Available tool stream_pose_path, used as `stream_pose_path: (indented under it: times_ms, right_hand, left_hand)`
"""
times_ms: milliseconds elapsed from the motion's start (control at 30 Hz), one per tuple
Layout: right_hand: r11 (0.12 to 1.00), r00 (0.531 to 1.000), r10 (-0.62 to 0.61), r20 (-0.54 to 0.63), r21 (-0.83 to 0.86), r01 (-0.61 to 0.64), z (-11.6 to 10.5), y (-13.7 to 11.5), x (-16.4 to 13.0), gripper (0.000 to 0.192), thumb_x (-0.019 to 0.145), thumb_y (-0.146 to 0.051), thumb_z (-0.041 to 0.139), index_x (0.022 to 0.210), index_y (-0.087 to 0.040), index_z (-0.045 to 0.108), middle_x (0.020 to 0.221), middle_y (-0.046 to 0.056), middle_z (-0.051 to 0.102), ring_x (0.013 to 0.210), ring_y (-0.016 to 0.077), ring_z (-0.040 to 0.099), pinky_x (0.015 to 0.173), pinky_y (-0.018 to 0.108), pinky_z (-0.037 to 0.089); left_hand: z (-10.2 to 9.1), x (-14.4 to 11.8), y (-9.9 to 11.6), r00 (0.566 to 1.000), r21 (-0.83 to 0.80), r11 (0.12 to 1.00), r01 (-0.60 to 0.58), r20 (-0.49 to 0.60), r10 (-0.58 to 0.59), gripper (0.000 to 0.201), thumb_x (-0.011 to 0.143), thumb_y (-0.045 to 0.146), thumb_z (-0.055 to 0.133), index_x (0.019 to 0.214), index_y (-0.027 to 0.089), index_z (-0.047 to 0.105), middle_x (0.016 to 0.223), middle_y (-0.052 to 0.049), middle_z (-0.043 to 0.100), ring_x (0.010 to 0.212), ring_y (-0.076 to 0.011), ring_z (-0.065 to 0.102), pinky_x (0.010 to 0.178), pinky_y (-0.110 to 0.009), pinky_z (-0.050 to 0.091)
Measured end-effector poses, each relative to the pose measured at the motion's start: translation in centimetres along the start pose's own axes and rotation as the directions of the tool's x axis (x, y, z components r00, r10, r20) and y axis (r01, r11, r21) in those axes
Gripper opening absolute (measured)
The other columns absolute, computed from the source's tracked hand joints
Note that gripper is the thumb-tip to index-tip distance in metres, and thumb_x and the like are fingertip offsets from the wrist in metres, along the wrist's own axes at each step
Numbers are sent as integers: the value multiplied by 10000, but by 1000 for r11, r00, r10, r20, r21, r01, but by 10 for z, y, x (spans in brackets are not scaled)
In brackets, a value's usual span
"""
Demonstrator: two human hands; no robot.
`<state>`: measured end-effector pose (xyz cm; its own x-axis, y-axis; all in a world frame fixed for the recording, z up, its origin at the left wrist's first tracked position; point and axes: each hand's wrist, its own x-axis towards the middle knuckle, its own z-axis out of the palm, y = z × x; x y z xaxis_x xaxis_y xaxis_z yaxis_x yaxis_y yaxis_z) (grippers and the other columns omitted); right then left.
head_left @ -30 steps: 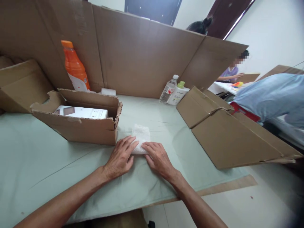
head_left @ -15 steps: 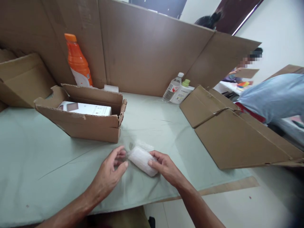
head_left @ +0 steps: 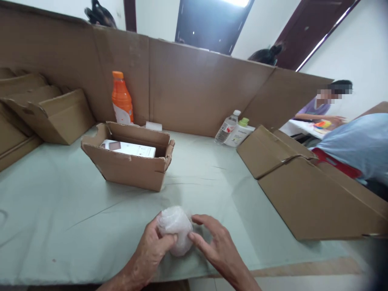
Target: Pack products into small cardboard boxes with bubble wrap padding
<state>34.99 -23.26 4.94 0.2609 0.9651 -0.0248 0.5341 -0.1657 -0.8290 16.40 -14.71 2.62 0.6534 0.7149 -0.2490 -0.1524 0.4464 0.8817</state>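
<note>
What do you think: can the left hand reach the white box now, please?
Probably not directly: the left hand holds the white bundle, though the carton around the white box is open on top.

Orange bottle (head_left: 122, 98) upright; clear bottle (head_left: 226, 129) beside white bottle (head_left: 239, 136)

Bright room, hazy glare, dark right-hand corners

Indoor light is bright and fairly even. White glare burns out at the top, above the dark panel (head_left: 209, 30), and a milky sheen spreads over the cardboard wall (head_left: 209, 89). Soft shadows fall on the counter (head_left: 197, 194) around the left hand (head_left: 156, 244) and right hand (head_left: 214, 240). The wrapped bundle (head_left: 177, 238) catches pale highlights, its detail soft. Small print on the clear bottle (head_left: 226, 130) is too blurred to read. Wide-angle distortion stretches the large carton (head_left: 318, 198) towards the right edge, and pixelation covers part of a person (head_left: 321, 107).
</note>
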Motion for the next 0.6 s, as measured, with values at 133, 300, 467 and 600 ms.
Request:
stream_pose_path:
  times_ms: [133, 300, 467, 600]
  right_hand:
    - [997, 998, -33, 52, 78, 28, -9, -5, 5, 749, 749, -631, 719, 1372, -239, 576, 1335, 138, 632, 1210, 331, 585, 1009, 482, 470]
    - [944, 983, -88, 158, 328, 31, 15, -30, 18, 532, 723, -609, 759, 1054, -193, 738, 955, 61, 725, 871, 236, 655, 813, 332, 528]
    - [885, 994, -33, -101, 459, 76, 34, -44, 25, 395, 776, -543, 745, 966, -196, 741, 846, 32, 696, 769, 187, 608, 716, 279, 507]
    - [873, 998, -28, -51, 486, 49, 35, -42, 24, 418, 756, -553, 763, 961, -191, 728, 834, 34, 684, 752, 182, 604, 711, 284, 509]
  left_hand:
    - [-7, -1, 6, 998, 275, 959, -63, 31, 56, 640, 706, 179, 618, 1342, 179, 545, 1199, -75, 673, 1062, -236, 629, 952, -326, 479]
    - [-9, -5, 5, 999, 345, 937, -42, 35, 32, 889, 738, 192, 627, 1550, 180, 263, 1338, -134, 594, 1105, -244, 630, 975, -350, 487]
    - [-22, -10, 13, 985, 284, 950, -133, 140, 96, 908, 724, 246, 709, 1530, 207, 292, 1378, -117, 564, 1210, -261, 573, 1014, -346, 460]
    - [-29, -13, 22, 988, 437, 887, -150, 98, 119, 530, 749, 166, 610, 1278, 187, 588, 1157, -56, 677, 1022, -212, 616, 901, -295, 481]
